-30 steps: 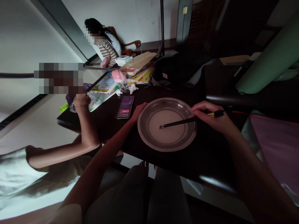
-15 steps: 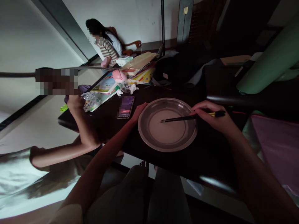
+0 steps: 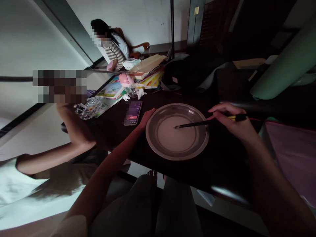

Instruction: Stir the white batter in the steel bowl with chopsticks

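Right of the phone (image 3: 134, 112), the left hand (image 3: 147, 118), its grip unclear, is at the rim of the plate (image 3: 152, 140) on the table (image 3: 222, 158), which a nudge could slide, while the brush (image 3: 194, 124) over it could drop if the right hand (image 3: 230, 126) loosened its pinch.

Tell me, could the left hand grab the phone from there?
Probably yes: the phone lies just beside the left hand, with nothing showing between them. The hand may just have to leave the plate.
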`<state>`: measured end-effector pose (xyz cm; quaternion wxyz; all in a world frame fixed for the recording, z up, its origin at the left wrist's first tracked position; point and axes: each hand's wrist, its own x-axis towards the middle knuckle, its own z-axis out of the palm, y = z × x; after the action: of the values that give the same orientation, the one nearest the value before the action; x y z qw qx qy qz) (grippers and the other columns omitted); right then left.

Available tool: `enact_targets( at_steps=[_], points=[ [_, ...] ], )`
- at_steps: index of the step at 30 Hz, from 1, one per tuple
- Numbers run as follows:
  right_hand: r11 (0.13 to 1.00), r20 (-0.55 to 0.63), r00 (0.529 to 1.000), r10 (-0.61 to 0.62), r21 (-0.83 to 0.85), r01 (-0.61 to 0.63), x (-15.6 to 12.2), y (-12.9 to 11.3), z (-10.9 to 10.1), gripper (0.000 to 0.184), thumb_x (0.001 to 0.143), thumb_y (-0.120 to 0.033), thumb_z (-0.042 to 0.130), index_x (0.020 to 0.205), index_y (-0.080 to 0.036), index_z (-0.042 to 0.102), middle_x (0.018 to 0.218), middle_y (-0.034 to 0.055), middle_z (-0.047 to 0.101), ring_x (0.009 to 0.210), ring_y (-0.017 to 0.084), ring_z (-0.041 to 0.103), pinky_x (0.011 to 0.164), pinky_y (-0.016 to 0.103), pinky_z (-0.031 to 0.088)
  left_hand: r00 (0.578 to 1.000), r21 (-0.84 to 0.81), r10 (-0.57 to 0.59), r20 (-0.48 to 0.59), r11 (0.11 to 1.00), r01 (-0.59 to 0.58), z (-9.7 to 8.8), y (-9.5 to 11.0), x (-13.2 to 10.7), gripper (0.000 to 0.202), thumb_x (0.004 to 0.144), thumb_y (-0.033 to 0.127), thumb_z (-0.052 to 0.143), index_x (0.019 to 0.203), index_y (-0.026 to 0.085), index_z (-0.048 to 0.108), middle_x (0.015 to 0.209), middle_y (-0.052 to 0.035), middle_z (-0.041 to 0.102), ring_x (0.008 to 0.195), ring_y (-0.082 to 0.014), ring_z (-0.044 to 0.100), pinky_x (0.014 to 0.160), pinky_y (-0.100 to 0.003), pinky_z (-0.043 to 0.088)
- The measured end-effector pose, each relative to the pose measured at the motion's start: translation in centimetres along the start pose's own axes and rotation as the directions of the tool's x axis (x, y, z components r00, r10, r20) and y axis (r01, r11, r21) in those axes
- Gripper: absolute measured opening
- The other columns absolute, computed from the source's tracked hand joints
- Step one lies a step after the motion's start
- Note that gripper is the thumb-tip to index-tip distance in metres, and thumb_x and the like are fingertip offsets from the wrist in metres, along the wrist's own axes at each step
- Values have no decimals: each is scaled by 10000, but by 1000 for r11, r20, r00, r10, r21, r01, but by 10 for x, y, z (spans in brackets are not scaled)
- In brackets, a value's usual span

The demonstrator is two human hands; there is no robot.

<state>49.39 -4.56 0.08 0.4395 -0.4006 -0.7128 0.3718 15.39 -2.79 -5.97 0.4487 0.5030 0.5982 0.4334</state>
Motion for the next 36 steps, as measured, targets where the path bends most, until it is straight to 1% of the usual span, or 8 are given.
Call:
enact_targets(
  at_steps=[4,8,14,17,21,27,33,36],
  points=[
    [998,44,998,39,51,-41,-1,-2,-2,81,876,-345,617,862,-285,670,716,18,711,689,224,718,631,359,554,1000,14,10,10,1000,-10,1,3,-2,473,902,515,468,978,141,747,944,-62,757,928,-212,651,863,-287,492],
    [1000,116,993,-16,15,14,-2,-3,8,86,856,-334,628,839,-270,683,796,13,733,748,203,724,673,337,570,1000,34,-6,-3,999,7,1,5,-2,504,905,539,464,985,130,746,944,-68,758,950,-217,653,875,-285,490],
    [999,7,999,38,39,-38,-1,-1,-3,65,865,-330,630,860,-282,672,724,11,715,699,214,726,633,345,562,1000,36,18,-4,999,-17,1,5,-2,485,923,501,452,989,127,754,932,-61,762,953,-216,654,871,-285,494],
    [996,56,998,35,80,-40,-1,-1,1,58,859,-314,632,850,-270,670,724,6,713,671,199,719,604,326,551,1000,40,14,-12,999,-14,1,2,0,477,926,493,450,991,132,754,931,-57,763,950,-213,657,875,-284,493],
    [999,144,989,-34,24,31,-2,-1,14,53,847,-289,642,823,-269,685,808,7,740,782,203,721,697,336,569,1000,45,21,-19,999,-20,0,-1,1,492,908,533,467,983,140,754,962,-59,763,973,-218,658,890,-283,493],
    [997,26,999,42,56,-44,-1,-1,-2,63,860,-300,638,879,-261,684,701,11,713,679,198,720,602,317,546,1000,67,16,-12,998,-15,0,3,-1,498,905,533,469,1000,135,752,979,-64,765,1025,-237,649,908,-294,487],
    [999,149,989,0,47,-7,-2,-1,11,69,845,-311,642,839,-256,684,761,8,738,702,194,723,607,306,552,999,58,32,-5,998,-32,0,5,-2,507,889,554,478,972,137,755,916,-61,763,953,-232,659,886,-311,491],
    [1000,105,994,-17,-7,18,-2,-1,10,67,847,-290,634,853,-256,691,797,14,744,773,199,726,683,317,560,999,42,37,1,998,-37,0,3,-2,506,888,552,484,991,136,752,915,-62,759,950,-230,660,891,-317,483]
  ],
)
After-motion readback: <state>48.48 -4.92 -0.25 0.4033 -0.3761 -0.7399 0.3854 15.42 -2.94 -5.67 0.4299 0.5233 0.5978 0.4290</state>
